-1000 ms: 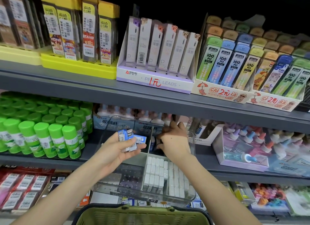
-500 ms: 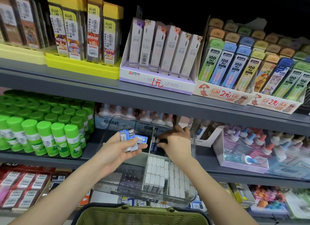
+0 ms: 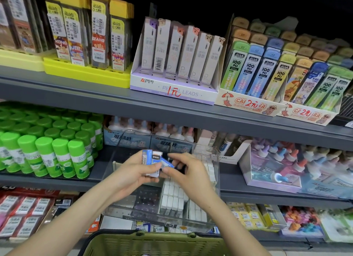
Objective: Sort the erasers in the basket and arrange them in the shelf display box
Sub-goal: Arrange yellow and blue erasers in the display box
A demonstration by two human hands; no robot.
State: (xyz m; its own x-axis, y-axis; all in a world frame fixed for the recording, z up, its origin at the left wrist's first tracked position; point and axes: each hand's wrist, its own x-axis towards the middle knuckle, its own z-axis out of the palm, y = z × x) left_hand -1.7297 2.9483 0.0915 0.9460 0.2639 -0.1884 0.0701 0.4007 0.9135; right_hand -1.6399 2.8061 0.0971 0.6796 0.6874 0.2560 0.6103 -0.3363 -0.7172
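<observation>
Left hand [image 3: 133,171], centre: fingers curled round blue-sleeved erasers [image 3: 150,160]. Right hand [image 3: 189,171], at its 3 o'clock: pinches single eraser [image 3: 169,163]. Clear display box [image 3: 216,160] behind; green basket [image 3: 152,243], 6 o'clock.

One left hand [image 3: 131,174], one right hand [image 3: 188,172] — roughly three erasers [image 3: 152,160] between them; one display box [image 3: 215,179], one basket [image 3: 152,244], six pale lead cases [image 3: 181,51] — three shelves [image 3: 114,101].

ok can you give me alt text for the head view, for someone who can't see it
A person's left hand grips a few blue-and-white erasers while the right hand pinches one blue eraser from them, over a clear box partly filled with rows of white erasers. A green basket sits below; green glue sticks fill the shelf to the left.
</observation>
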